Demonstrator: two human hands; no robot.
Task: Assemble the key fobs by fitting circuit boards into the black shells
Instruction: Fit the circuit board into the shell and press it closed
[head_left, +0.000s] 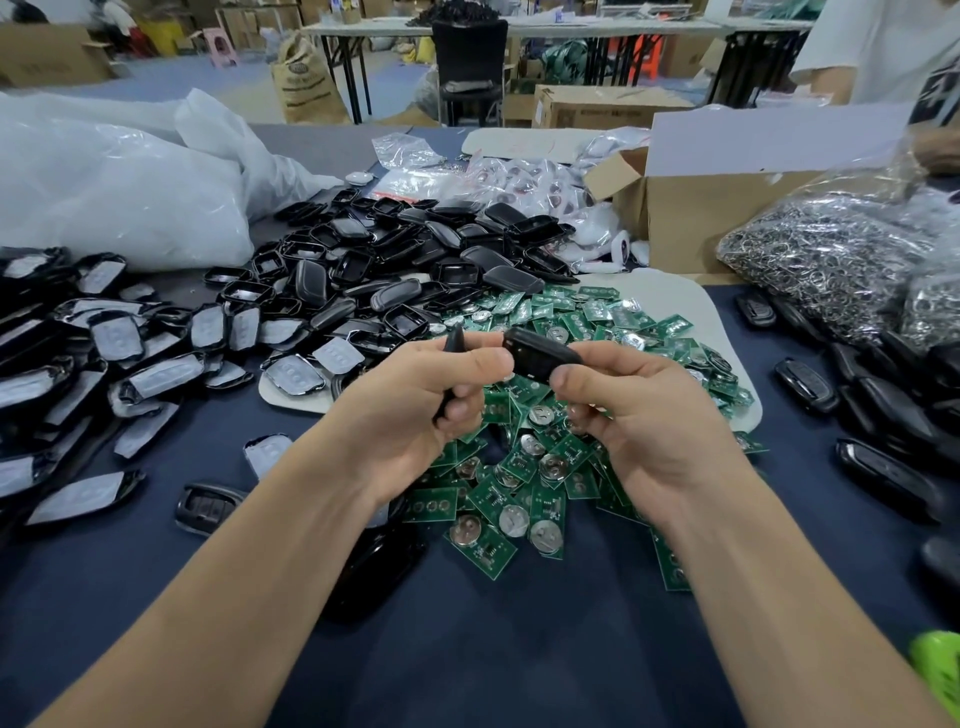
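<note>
Hovering over the circuit boards (524, 499) on our bench (493, 649), we pinch a black shell (537, 356) in the right grip (644, 421); the left grip (415, 410) curls round a second shell (456, 336) just beside it.

I see circuit boards (524, 499) heaped on the table (493, 649) before me, shells (415, 260) piled behind and left, a bag of rings (831, 260) right.

A large white plastic bag (119, 197) lies far left, an open cardboard box (727, 218) stands beside a clear bag of metal key rings (831, 260), a black chair (470, 57) beyond the table (493, 649).
</note>
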